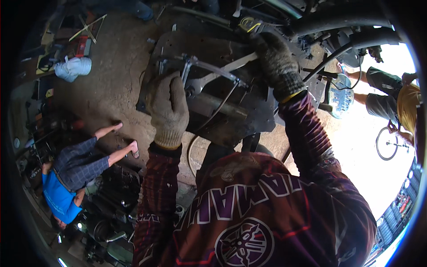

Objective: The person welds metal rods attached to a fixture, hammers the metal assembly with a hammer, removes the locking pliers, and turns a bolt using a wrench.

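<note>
A gloved left hand, my left hand, is at the near left edge of a dark metal plate, fingers curled beside the left end of a welded metal frame. What its fingers hold is hidden. My right hand, in a grey knitted glove, is bent over the plate's far right part. Its fingertips lie close to a yellow and black tape measure; its exact grip is hidden. A flat pale metal bar runs across the plate to this glove. Below the frame lies a metal tube.
Thick dark tubes and metal parts crowd the far right. A person in a blue shirt is at the left among motorcycle parts. Another person in a yellow top is at the right, near a bicycle wheel. A white bundle lies far left.
</note>
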`<action>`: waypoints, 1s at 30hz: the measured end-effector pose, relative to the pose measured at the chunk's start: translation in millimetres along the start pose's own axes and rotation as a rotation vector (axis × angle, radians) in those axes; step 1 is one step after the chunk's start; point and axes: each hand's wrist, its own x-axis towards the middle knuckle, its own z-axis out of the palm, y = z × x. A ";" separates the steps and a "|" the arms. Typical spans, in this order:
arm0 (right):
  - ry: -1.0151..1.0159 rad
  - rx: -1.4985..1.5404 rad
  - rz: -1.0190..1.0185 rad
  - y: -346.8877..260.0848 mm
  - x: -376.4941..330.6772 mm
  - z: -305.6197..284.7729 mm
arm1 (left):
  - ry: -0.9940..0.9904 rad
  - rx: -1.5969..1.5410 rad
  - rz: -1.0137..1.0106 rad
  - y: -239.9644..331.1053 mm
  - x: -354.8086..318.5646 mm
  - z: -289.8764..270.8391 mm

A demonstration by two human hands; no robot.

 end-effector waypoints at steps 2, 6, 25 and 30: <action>0.095 -0.099 -0.088 25.2 8.0 -17.4 | -0.024 -0.064 0.006 1.7 -0.2 12.4; -0.218 -0.404 -0.251 34.1 13.2 -15.6 | -0.029 -0.129 -0.136 1.4 -7.0 4.7; -0.351 -0.481 -0.397 6.3 73.4 -10.6 | -0.010 -0.034 -0.001 0.7 6.0 12.2; -0.368 -0.586 -0.506 -1.5 90.2 10.9 | 0.066 -0.023 0.023 2.5 7.7 5.2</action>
